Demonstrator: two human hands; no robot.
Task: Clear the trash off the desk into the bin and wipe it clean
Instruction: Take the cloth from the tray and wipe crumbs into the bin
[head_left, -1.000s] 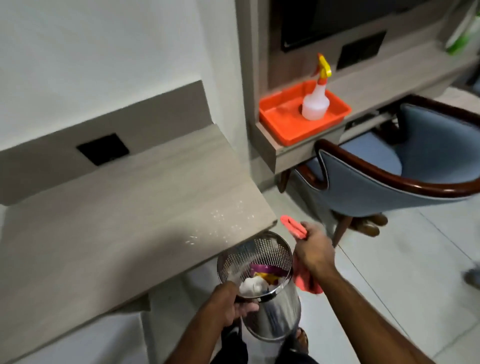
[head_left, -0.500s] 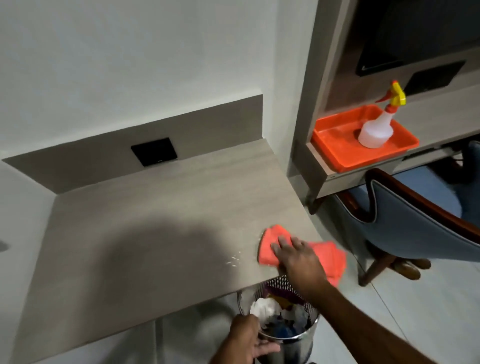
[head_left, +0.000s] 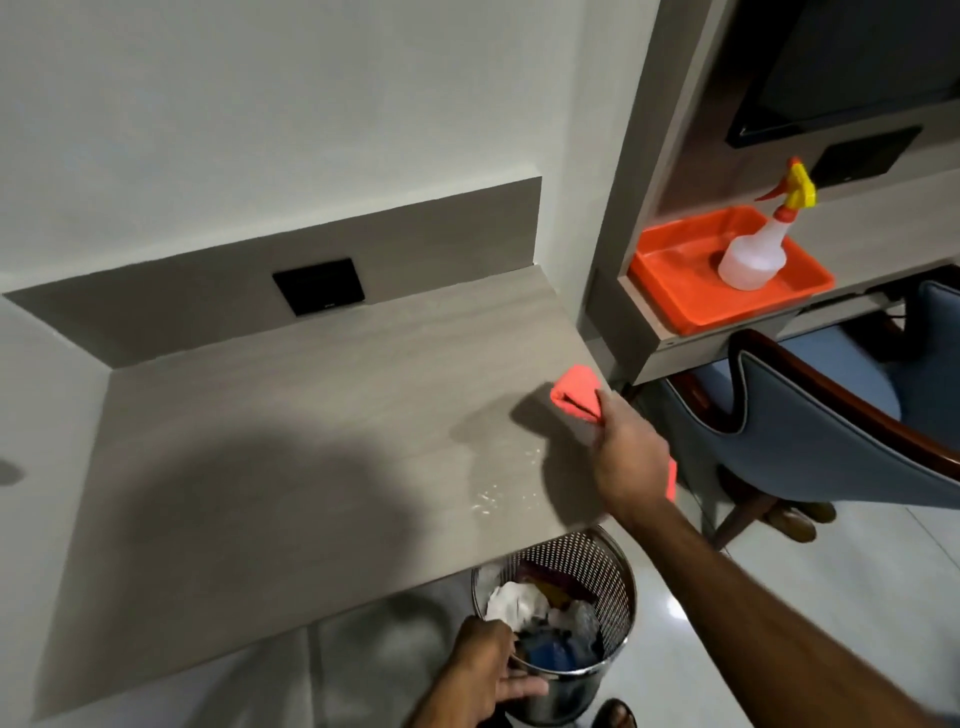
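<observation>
My right hand (head_left: 626, 457) grips a coral-red cloth (head_left: 576, 397) and presses it on the right end of the pale wooden desk (head_left: 291, 447). Small white crumbs (head_left: 488, 501) lie near the desk's front edge, just left of that hand. Below the edge stands a perforated steel bin (head_left: 576, 566) holding crumpled paper and coloured scraps. My left hand (head_left: 485, 675) holds the bin's near rim.
An orange tray (head_left: 675, 291) with a white spray bottle (head_left: 753, 257) sits on a shelf to the right. A blue chair (head_left: 810, 431) with a dark wooden frame stands close beside the desk's right end. A black socket plate (head_left: 319, 286) is set in the back panel.
The cloth went from beside the bin up onto the desk, then slid toward the far right corner. The left hand has kept hold of the bin below the edge.
</observation>
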